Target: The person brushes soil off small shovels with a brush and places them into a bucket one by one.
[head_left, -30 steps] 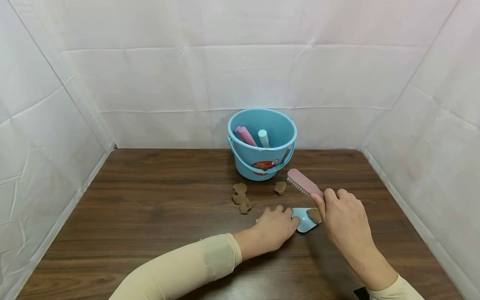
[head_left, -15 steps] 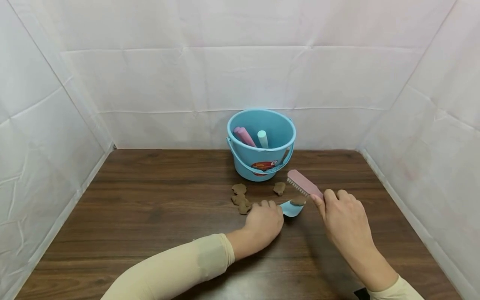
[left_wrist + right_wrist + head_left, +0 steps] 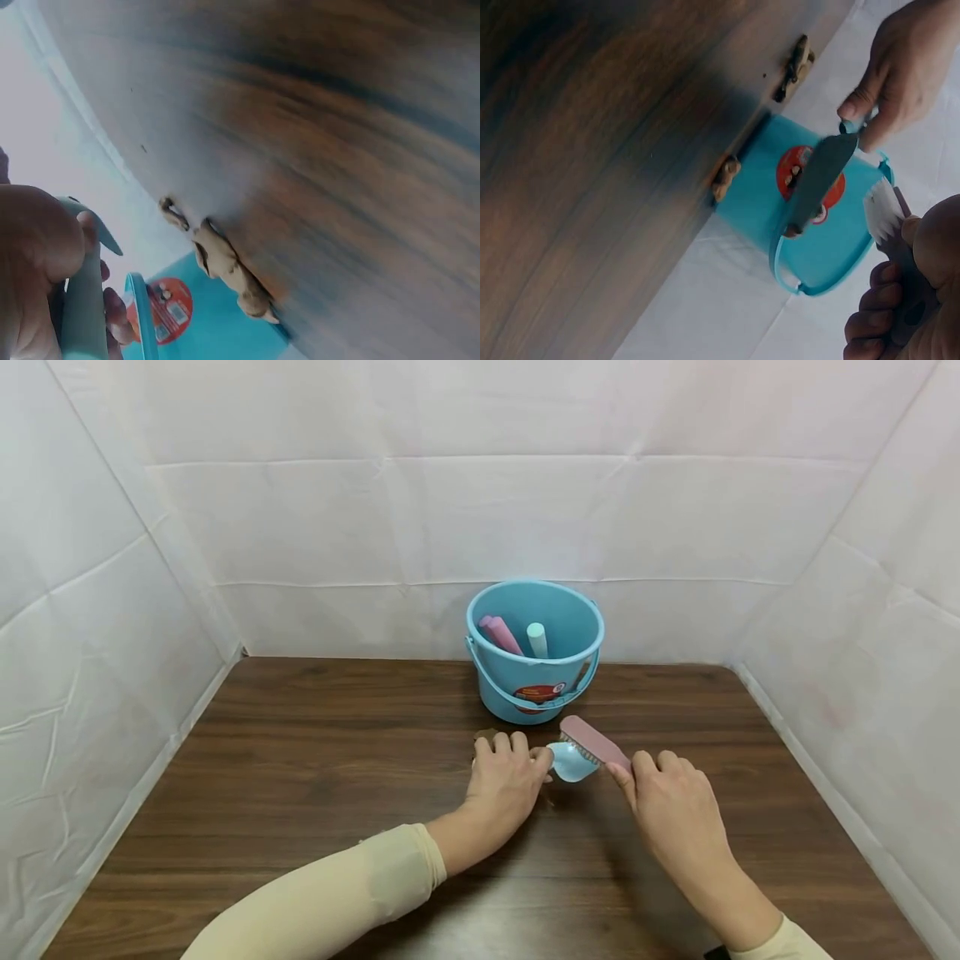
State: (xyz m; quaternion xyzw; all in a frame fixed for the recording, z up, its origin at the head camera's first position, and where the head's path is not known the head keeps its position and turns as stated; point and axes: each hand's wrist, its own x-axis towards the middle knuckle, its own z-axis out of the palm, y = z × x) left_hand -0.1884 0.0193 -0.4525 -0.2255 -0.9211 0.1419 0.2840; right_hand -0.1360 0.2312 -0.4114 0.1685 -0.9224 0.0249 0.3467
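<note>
My left hand (image 3: 506, 781) grips the handle of a small light-blue scoop (image 3: 573, 763); in the left wrist view the scoop's handle (image 3: 84, 315) runs through the curled fingers. The right hand (image 3: 675, 810) holds a pink brush (image 3: 596, 741), bristles down, its head overlapping the scoop's far edge in the head view. At the scoop's tip a small brown lump (image 3: 793, 231) shows in the right wrist view. Brown dough-like pieces (image 3: 225, 264) lie on the table in front of the bucket, mostly hidden behind the left hand in the head view.
A light-blue bucket (image 3: 517, 681) with a hanging handle stands near the table's back edge. Pink sticks (image 3: 502, 635) and a pale mint one (image 3: 537, 640) poke up inside it. White sheeting (image 3: 315, 518) encloses the dark wooden table (image 3: 315, 760) at the back and sides.
The left hand has carried the scoop leftward and farther from me, up to the dough pieces. The brush has come left and down over the scoop, covering the lump seen on it before.
</note>
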